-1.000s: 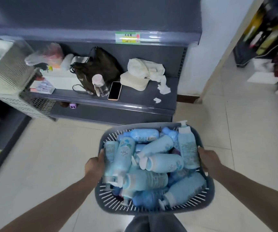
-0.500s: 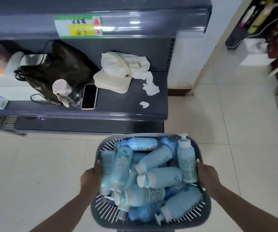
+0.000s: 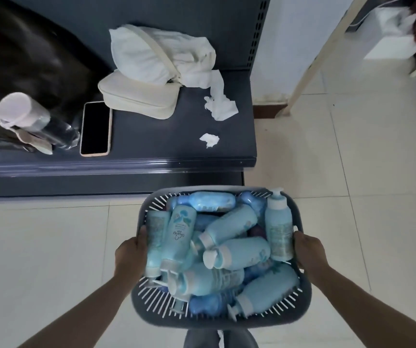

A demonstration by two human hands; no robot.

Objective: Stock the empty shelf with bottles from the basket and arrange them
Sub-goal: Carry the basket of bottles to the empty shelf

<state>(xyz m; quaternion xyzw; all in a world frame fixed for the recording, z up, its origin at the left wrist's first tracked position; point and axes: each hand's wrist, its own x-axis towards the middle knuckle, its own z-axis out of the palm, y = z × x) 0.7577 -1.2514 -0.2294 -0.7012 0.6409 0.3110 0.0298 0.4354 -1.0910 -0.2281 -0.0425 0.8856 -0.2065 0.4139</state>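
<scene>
A grey slotted basket (image 3: 151, 307) is held above the tiled floor in front of me, piled with several light blue bottles (image 3: 237, 252) lying on their sides. One pump bottle (image 3: 278, 222) stands upright at its right wall. My left hand (image 3: 129, 254) grips the basket's left rim and my right hand (image 3: 309, 252) grips the right rim. A dark grey shelf (image 3: 151, 146) lies just beyond the basket, at a low level.
On the shelf lie a cream pouch (image 3: 139, 96) with a white cloth bag (image 3: 156, 54) on it, a phone (image 3: 95, 129), crumpled tissues (image 3: 220, 106), a capped bottle (image 3: 33, 121) and a black bag (image 3: 26, 61). A wall and a slanted pale post (image 3: 314, 61) stand to the right.
The view has closed in on the lower shelf, which now fills the upper frame; the upper shelf edge with its price label has left view. Both hands keep their grip on the basket.
</scene>
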